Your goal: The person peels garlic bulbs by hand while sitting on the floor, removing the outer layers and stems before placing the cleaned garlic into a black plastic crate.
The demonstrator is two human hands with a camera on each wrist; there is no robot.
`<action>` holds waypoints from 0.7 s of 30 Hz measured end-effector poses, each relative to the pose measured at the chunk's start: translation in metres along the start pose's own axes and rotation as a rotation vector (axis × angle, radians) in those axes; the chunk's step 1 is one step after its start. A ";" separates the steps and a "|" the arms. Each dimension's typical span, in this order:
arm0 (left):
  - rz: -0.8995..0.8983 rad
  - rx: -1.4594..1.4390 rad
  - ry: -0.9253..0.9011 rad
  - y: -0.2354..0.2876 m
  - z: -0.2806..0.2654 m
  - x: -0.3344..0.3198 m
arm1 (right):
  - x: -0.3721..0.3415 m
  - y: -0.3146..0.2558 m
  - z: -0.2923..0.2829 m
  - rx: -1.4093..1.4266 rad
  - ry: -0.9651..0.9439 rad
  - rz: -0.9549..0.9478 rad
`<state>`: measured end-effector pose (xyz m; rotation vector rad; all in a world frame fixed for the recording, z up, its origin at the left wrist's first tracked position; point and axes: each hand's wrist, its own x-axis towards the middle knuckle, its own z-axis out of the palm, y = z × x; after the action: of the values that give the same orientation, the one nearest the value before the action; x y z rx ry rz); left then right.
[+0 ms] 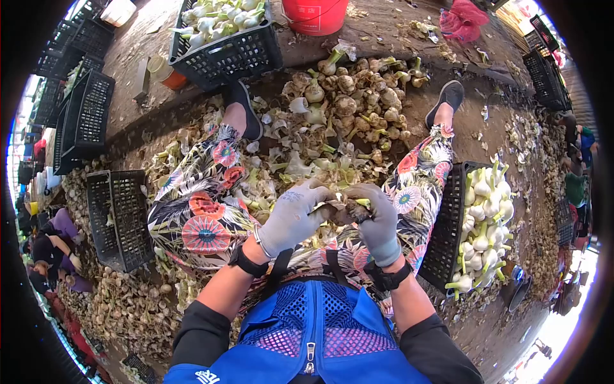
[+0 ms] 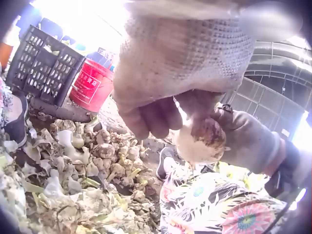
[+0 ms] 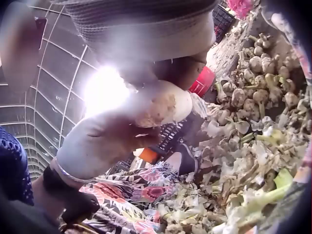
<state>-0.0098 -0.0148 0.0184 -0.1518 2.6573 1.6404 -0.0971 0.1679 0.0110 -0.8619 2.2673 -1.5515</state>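
A garlic bulb (image 2: 200, 144), part white and part covered in dirty brown skin, is held between both hands over the lap. My gloved left hand (image 1: 291, 216) grips it from one side with fingers curled. On the other side my gloved right hand (image 1: 378, 221) pinches it, thumb and fingers close to dark, root-like bits. The right wrist view shows the bulb's pale side (image 3: 180, 105) between the two gloves; fingers hide part of it. Beyond the hands, a pile of unpeeled garlic (image 1: 371, 96) lies on the ground between the feet, with loose skins (image 1: 288, 144) nearer.
A black crate (image 1: 441, 230) of cleaned garlic stands beside the right leg. Another black crate (image 1: 118, 217) is by the left leg. Ahead are a filled crate (image 1: 224, 61), a red bucket (image 1: 314, 16) and a pink net bag (image 1: 463, 20). People sit at far left.
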 end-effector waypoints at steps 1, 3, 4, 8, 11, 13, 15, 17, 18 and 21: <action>-0.018 0.071 -0.018 0.000 0.001 -0.003 | -0.001 0.003 0.000 -0.001 0.004 0.031; -0.039 0.142 -0.037 -0.001 0.005 -0.012 | -0.009 0.021 -0.002 0.159 0.078 0.219; -0.013 0.249 -0.119 -0.006 0.007 -0.020 | -0.012 0.032 -0.003 0.323 0.151 0.404; -0.196 0.459 -0.267 -0.025 0.015 -0.041 | -0.008 0.055 -0.013 0.439 0.393 0.503; -0.230 0.338 -0.082 -0.021 0.012 -0.029 | -0.007 0.037 -0.009 0.443 0.312 0.516; -0.339 0.041 -0.037 -0.002 0.006 -0.011 | -0.009 0.032 -0.002 0.506 0.277 0.603; -0.251 0.018 0.024 0.003 0.012 -0.009 | -0.010 0.029 0.007 0.626 0.311 0.554; -0.365 -0.350 -0.166 0.010 0.015 -0.006 | -0.013 0.040 0.004 1.091 0.335 0.782; -0.350 -0.210 -0.061 0.009 0.019 -0.004 | -0.011 0.031 0.001 1.219 0.378 0.815; -0.467 -0.044 -0.068 0.016 0.015 -0.009 | -0.012 0.035 -0.001 1.360 0.443 0.827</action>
<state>-0.0032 0.0063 0.0268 -0.6474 2.2998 1.5130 -0.0998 0.1845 -0.0220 0.7149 0.8996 -2.2303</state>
